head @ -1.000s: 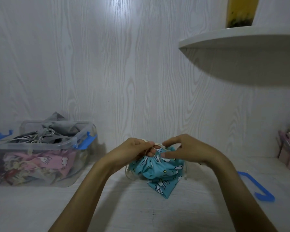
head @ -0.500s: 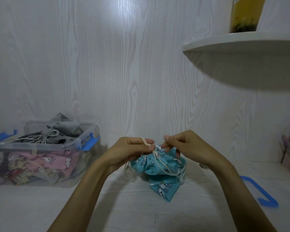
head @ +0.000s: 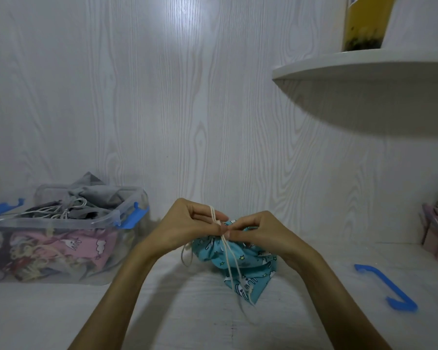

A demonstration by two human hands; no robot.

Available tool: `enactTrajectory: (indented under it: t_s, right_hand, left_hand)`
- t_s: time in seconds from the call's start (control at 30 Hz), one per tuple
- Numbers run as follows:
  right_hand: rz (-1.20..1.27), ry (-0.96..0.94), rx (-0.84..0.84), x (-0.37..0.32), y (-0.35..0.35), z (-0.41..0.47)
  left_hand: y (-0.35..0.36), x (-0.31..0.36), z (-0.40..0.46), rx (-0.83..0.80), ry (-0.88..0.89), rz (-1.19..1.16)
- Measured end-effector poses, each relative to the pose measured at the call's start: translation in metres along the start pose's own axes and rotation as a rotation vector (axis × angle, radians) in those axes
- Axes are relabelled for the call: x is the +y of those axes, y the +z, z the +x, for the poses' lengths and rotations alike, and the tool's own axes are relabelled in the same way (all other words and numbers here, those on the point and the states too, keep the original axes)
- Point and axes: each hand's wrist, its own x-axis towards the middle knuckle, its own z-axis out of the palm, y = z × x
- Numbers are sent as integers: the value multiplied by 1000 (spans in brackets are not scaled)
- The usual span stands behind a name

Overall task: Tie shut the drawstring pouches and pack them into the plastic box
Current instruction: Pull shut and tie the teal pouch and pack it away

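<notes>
Pinching the cream drawstring [head: 229, 253] at the gathered mouth of the teal pouch [head: 240, 263]: left hand [head: 187, 226] and right hand [head: 253, 231], fingertips meeting. Pouch near the middle of the white wood-grain tabletop [head: 61, 314], mouth up, bottom corner towards the front edge. Clear plastic box [head: 61, 238] by the left edge, holding other pouches. Wood-grain wall behind, shelf [head: 364, 69] upper right, its right end cut off. Knot hidden behind fingers.

Plastic box [head: 61, 223] (pouches inside) sits left of the pouch [head: 240, 263] on the table [head: 162, 311].
</notes>
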Motion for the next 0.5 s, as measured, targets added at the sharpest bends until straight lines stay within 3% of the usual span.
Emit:
enactTrajectory:
  t_s: [0.27, 0.5]
  right_hand:
    - [73, 49, -31, 1, -2, 4]
    - [243, 147, -66, 13, 3, 10]
  left_hand:
    - [6, -13, 3, 306, 124, 125]
    - [16, -18, 6, 314, 200, 107]
